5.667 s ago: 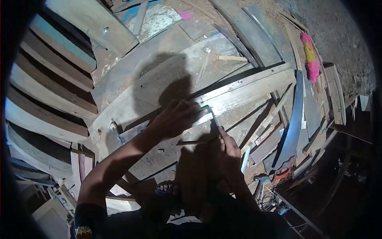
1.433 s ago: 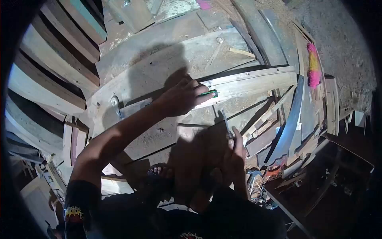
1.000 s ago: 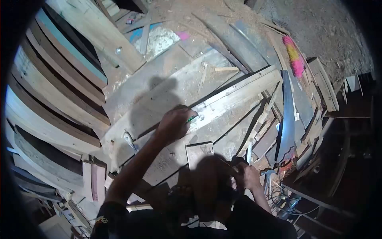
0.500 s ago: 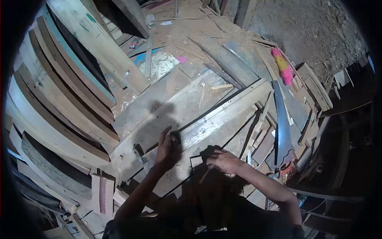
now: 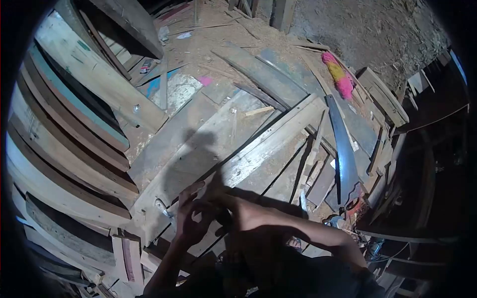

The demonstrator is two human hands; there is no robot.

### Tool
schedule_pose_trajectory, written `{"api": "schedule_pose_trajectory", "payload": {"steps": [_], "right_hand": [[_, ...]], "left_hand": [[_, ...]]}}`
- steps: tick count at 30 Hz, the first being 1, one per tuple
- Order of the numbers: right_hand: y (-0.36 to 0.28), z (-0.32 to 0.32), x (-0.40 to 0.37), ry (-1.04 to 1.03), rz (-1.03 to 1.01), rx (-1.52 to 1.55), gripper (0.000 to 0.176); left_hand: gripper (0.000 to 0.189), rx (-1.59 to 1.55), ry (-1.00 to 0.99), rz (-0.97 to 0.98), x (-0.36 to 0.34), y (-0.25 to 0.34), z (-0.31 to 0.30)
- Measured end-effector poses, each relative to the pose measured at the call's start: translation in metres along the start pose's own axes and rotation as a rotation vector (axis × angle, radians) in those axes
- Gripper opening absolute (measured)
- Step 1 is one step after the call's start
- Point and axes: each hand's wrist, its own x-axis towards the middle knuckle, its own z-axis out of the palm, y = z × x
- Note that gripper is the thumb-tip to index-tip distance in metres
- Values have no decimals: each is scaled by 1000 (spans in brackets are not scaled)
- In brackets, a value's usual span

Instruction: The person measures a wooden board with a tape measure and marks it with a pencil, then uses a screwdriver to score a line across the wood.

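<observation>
My left hand [image 5: 193, 218] is over the lower part of a pale wooden plank [image 5: 268, 136], its fingers curled. Close beside it on the right, my right hand [image 5: 243, 211] reaches across with its fingers bent toward the left one. Both lie in dark shadow, so what they hold, if anything, cannot be made out. Just left of my left hand, a small metal tool or fitting [image 5: 163, 207] rests on the boards.
A handsaw [image 5: 343, 149] with a red handle lies at the right. Beyond it sits a pink and yellow fluffy thing [image 5: 339, 77]. Several curved planks [image 5: 74, 144] stand stacked at the left. Wood offcuts [image 5: 320, 186] lie right of the plank.
My right hand has moved left, from apart to close beside my left hand. My left hand has shifted down and left. The whole view has shifted slightly.
</observation>
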Motion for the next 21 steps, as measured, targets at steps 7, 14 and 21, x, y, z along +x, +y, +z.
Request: {"api": "schedule_pose_trajectory", "payload": {"steps": [7, 14, 21], "right_hand": [[23, -26, -75, -227, 254, -84, 62], [5, -84, -203, -219, 1069, -522, 86], [40, -109, -252, 305, 1169, -1135, 99]], "left_hand": [[84, -158, -79, -313, -4, -2, 4], [18, 136, 53, -226, -53, -98, 10], [51, 192, 48, -230, -13, -59, 31]]}}
